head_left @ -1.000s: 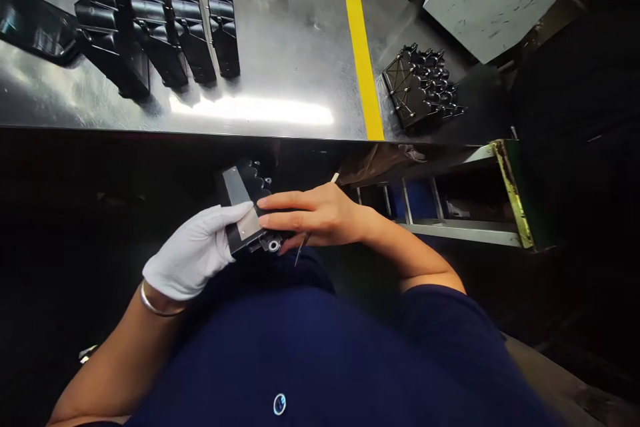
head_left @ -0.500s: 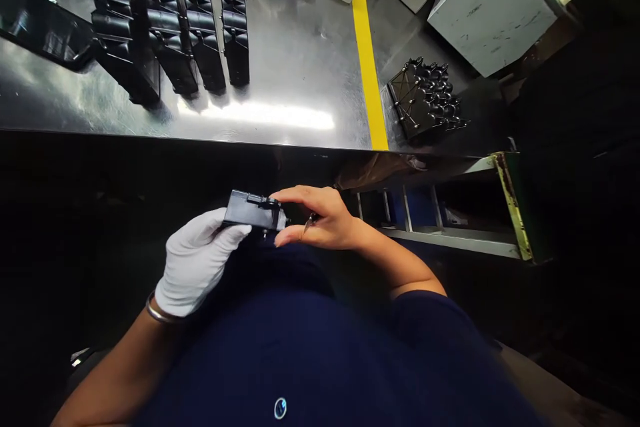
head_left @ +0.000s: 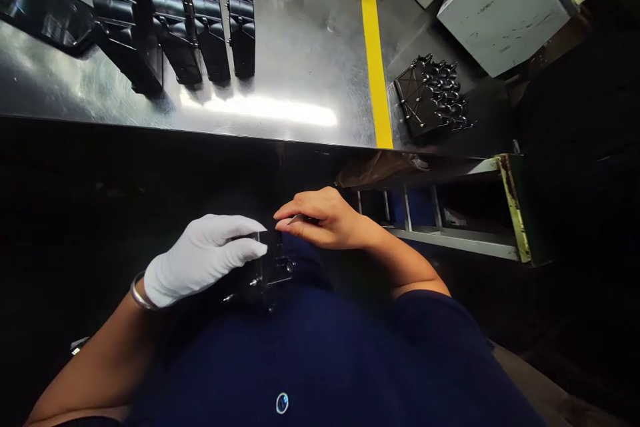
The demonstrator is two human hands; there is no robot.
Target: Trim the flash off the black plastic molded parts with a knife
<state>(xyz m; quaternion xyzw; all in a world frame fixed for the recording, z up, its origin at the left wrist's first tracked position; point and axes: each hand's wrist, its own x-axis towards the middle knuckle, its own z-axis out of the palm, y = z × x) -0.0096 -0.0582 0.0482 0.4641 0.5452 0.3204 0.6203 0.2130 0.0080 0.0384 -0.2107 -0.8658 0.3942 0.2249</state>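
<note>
The black plastic part [head_left: 267,270] has dropped lower into the lap and turned over. The gloved left hand [head_left: 203,257] now grips it closed, while the bare right hand [head_left: 325,217] pinches a thin tool [head_left: 295,219] at its top edge.

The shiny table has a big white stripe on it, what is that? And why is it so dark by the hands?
Head view: the white stripe is glare, a lamp mirrored in the polished metal table. Below the table edge little light falls, so the left hand in its white glove stands out, while the black part it holds nearly melts into the dark. The right hand is dimly lit. Table edges look bent by the wide lens.
</note>
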